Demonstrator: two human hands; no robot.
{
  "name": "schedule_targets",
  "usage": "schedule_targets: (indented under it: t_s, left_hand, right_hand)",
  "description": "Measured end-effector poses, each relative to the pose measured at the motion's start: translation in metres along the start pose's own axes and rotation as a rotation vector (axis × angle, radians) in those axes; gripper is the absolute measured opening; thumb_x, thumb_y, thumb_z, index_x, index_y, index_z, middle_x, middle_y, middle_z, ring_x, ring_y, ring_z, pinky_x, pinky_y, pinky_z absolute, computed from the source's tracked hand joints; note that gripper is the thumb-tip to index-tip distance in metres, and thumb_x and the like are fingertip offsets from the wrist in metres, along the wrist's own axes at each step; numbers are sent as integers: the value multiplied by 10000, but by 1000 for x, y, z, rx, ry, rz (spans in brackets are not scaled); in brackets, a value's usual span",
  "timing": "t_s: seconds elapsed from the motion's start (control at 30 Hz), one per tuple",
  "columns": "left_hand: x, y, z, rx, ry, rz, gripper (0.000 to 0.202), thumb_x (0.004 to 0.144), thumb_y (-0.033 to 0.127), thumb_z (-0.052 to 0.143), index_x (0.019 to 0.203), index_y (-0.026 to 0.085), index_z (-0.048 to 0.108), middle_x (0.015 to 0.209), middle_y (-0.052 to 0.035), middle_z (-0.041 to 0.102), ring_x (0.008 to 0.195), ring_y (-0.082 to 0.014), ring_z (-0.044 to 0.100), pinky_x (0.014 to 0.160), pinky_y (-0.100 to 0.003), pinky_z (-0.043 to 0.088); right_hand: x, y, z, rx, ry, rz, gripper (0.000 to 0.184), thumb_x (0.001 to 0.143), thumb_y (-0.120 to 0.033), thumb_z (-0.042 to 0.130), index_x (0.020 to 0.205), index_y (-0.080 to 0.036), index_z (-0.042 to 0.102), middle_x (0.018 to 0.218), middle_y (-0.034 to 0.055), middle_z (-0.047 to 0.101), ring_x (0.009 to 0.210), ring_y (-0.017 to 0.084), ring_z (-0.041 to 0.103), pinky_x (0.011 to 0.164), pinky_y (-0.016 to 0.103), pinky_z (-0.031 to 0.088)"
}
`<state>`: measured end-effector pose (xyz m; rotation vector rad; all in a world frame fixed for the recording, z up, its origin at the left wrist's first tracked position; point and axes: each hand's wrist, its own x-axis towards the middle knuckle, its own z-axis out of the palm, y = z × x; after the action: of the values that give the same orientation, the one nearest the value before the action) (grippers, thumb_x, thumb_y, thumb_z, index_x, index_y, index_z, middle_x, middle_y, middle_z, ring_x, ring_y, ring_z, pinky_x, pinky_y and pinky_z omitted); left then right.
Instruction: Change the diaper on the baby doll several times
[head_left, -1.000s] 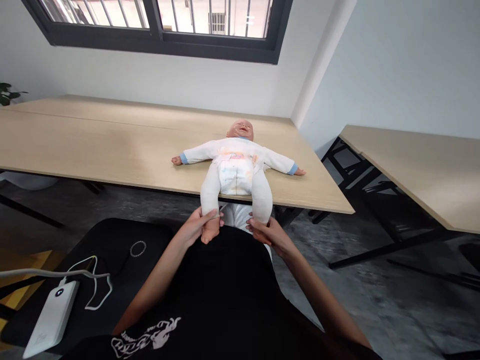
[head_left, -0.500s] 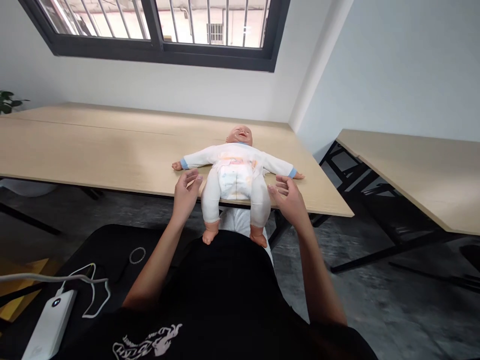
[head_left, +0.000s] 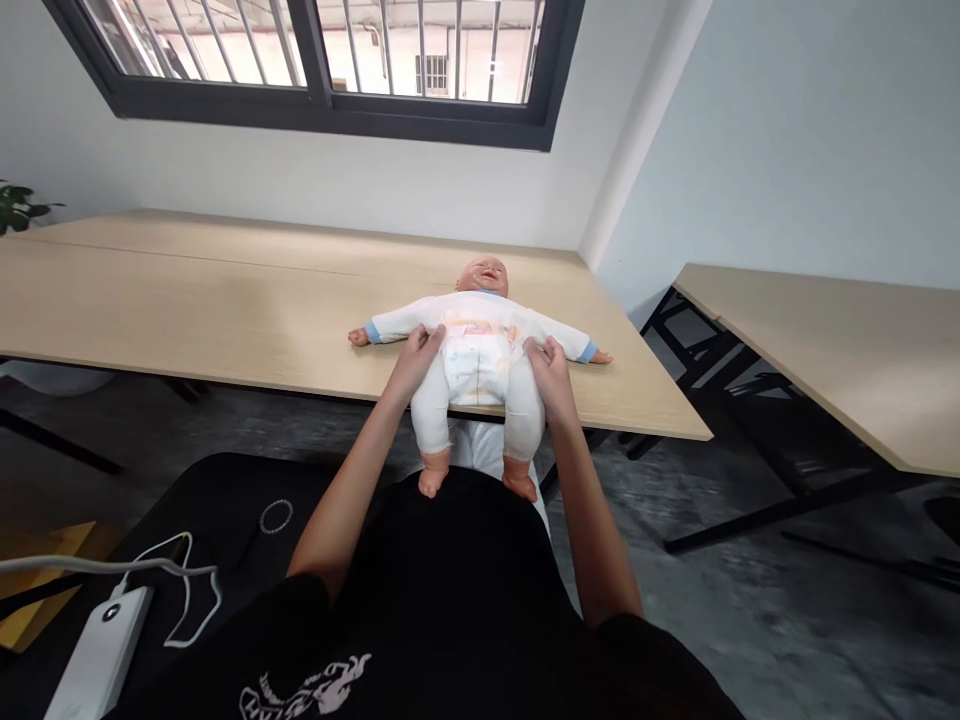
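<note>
A baby doll (head_left: 477,345) in a white suit with blue cuffs and a printed nappy lies on its back on the wooden table (head_left: 225,310), arms spread. Its legs hang over the near edge. My left hand (head_left: 415,358) rests against the doll's side at the waist, fingers curled onto the suit. My right hand (head_left: 550,368) presses the opposite side at the waist, fingers bent on the cloth. Both hands flank the nappy.
A second wooden table (head_left: 840,340) stands to the right across a gap of grey floor. A black surface at lower left carries a white power bank (head_left: 101,650), a white cable (head_left: 180,590) and a bead bracelet (head_left: 275,516). A plant (head_left: 16,205) is at far left.
My hands left the doll's feet, rose past its legs with fingers apart, and now sit on both sides of its waist. The doll's legs hang free.
</note>
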<state>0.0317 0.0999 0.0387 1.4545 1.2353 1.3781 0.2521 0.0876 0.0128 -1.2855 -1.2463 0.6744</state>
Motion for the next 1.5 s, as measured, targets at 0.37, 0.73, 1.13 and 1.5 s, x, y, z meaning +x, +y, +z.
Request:
schedule_targets:
  t_s: [0.37, 0.73, 1.13, 1.5]
  left_hand:
    - [-62, 12, -1, 414, 169, 297, 246, 811, 306, 803, 819, 199, 582, 1040, -61, 597, 1132, -263, 589, 1026, -379, 441]
    - [-52, -7, -19, 150, -83, 179, 227, 776, 392, 820, 781, 182, 731, 1441, -118, 525, 1415, -338, 435, 1167, -485, 371]
    - [-54, -3, -22, 332, -53, 297, 159, 760, 319, 846, 738, 208, 734, 1350, -91, 567, 1359, -319, 433, 1208, -510, 285]
    - [-55, -8, -23, 269, -129, 324, 150, 846, 351, 748, 818, 210, 704, 1339, -105, 547, 1389, -301, 448, 1203, -484, 317]
  right_hand:
    - [-65, -32, -4, -466, 27, -421, 207, 913, -389, 652, 931, -184, 632, 1186, 141, 631, 1230, 304, 537, 1113, 492, 392]
    - [-70, -25, 10, -394, 45, -398, 211, 959, -343, 577, 813, -197, 618, 1325, 115, 600, 1263, 291, 493, 1137, 482, 358]
    - [-67, -26, -11, -339, 51, -350, 189, 915, -395, 660, 896, -223, 737, 1292, 86, 640, 1261, 281, 507, 1144, 476, 351]
    - [-49, -27, 13, -352, 151, -406, 250, 987, -367, 533, 819, -188, 581, 1105, 116, 668, 1127, 262, 570, 1061, 455, 389]
